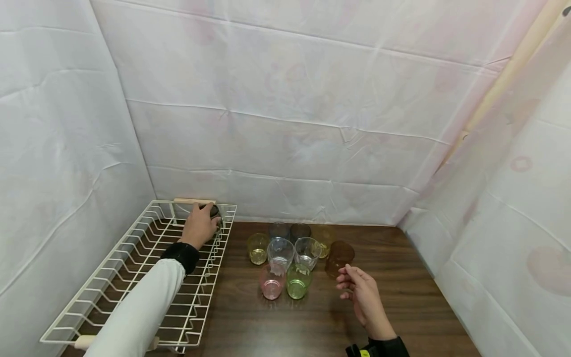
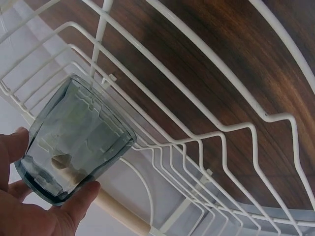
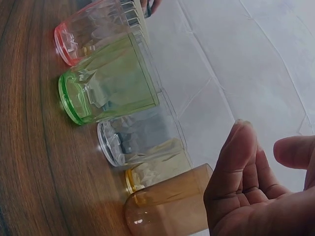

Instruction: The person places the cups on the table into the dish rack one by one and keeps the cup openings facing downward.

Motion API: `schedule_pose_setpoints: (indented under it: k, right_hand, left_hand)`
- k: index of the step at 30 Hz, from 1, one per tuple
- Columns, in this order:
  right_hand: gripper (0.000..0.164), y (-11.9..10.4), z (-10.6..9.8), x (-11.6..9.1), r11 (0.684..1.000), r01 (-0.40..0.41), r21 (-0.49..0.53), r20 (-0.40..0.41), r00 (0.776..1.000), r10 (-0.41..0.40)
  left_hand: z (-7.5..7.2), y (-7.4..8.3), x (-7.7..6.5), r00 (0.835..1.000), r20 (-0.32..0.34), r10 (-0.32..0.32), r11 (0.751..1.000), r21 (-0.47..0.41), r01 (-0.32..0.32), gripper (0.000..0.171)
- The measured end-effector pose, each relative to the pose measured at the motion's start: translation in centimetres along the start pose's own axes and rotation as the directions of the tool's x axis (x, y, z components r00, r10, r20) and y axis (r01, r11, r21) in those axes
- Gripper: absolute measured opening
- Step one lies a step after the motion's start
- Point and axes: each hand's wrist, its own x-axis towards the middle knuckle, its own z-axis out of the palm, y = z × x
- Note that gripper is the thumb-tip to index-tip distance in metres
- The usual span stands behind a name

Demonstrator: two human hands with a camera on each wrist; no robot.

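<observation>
At the far end of the white wire rack, my left hand grips a smoky grey drinking glass. Its fingers and thumb hold the thick base end, while the rim points toward the rack wires. My right hand hovers over the table with fingers loosely bent and nothing between them. Closest to it is an amber-brown glass, which its fingertips overlap in the head view. Left of that, a green glass and a pink glass stand upright at the front of the group.
The white wire rack with wooden handles fills the table's left side. Behind the green and pink glasses are clear glasses, yellow glasses and darker ones. White sheets wall in the wooden table at back and sides.
</observation>
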Motion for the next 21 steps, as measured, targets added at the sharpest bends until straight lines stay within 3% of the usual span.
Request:
schedule_pose_setpoints:
  k: [21]
  right_hand:
    - [0.031, 0.0, -0.3, 0.0, 0.999, -0.041, 0.0, -0.033, 0.999, 0.041]
  left_hand:
    - [1.3, -0.7, 0.8, 0.998, -0.051, -0.037, 0.994, -0.104, 0.032, 0.062]
